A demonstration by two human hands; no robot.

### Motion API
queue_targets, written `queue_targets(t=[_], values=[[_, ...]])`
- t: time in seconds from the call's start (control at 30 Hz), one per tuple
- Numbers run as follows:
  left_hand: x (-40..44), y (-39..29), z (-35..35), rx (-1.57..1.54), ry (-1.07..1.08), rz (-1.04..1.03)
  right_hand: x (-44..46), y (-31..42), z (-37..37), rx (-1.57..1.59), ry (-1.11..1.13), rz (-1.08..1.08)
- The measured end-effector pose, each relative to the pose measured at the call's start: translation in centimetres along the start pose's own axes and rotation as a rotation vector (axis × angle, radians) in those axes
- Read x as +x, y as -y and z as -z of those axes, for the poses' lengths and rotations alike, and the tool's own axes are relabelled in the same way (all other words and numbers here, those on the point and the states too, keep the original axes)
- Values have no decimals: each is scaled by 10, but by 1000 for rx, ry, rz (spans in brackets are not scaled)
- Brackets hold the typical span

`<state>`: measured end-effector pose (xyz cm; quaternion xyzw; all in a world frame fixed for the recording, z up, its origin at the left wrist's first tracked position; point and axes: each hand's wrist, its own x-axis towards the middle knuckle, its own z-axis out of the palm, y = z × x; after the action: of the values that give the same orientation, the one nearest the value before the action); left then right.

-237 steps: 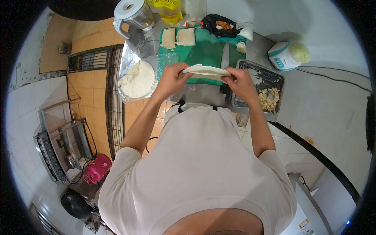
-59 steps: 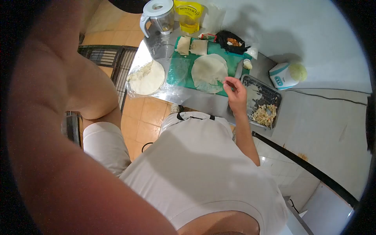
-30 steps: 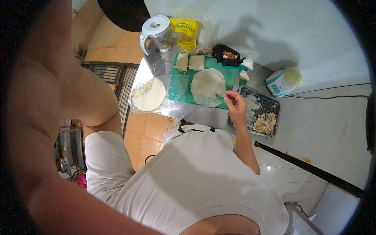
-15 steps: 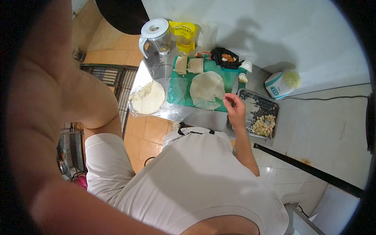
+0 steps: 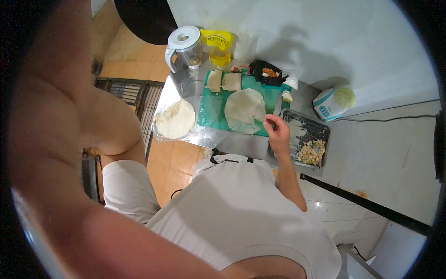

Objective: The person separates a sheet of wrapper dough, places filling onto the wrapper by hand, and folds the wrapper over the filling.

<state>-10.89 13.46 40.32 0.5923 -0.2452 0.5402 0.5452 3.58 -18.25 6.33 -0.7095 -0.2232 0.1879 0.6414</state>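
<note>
My right hand (image 5: 278, 135) is beside the right edge of a thin round dough sheet (image 5: 244, 109) on a green cutting board (image 5: 214, 109). Its fingers are curled toward the thumb in a pinch; anything between the tips is too small to make out. The sheet has a ragged tear on its lower right side. Two square wrappers (image 5: 231, 82) lie at the board's back left. To the left, a stack of round sheets (image 5: 179, 122) rests on clear plastic. My left arm (image 5: 55, 139) looms close to the camera, and the hand on it is out of frame.
A metal tray (image 5: 304, 125) with chopped filling (image 5: 311, 152) stands right of my hand. Along the wall are a blender jug (image 5: 186, 46), a yellow oil pouch (image 5: 217, 46), a black bag of food (image 5: 269, 72) and a white-blue pack (image 5: 330, 103). A black bar (image 5: 362, 202) crosses the lower right.
The view has shifted slightly, and my left arm has moved lower and further across the bottom left. My right hand keeps its curled pose by the dough sheet.
</note>
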Motion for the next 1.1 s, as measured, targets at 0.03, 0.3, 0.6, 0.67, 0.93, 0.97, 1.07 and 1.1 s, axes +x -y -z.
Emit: queue_targets(t=[0.03,0.3,0.6,0.67,0.93,0.97,1.07,1.1], values=[[1,-2,10,-19,-32,8,0,-2,0,-22,-1,18],[-119,92,-23,170,150,526,20,-51,1,-437,55,-123],[-426,238,-2,931,289,1178,104,-136,-18,-892,37,-69],[-451,244,-2,1007,246,1185,113,-136,-23,-907,52,-127],[-453,254,-4,1015,245,1386,125,-150,-17,-868,25,-283],[-454,256,-3,1025,245,1397,126,-147,-16,-891,33,-304],[-453,259,-1,981,202,1430,132,-153,-9,-889,133,-317],[-452,259,-1,993,213,1427,132,-148,-10,-914,105,-317]])
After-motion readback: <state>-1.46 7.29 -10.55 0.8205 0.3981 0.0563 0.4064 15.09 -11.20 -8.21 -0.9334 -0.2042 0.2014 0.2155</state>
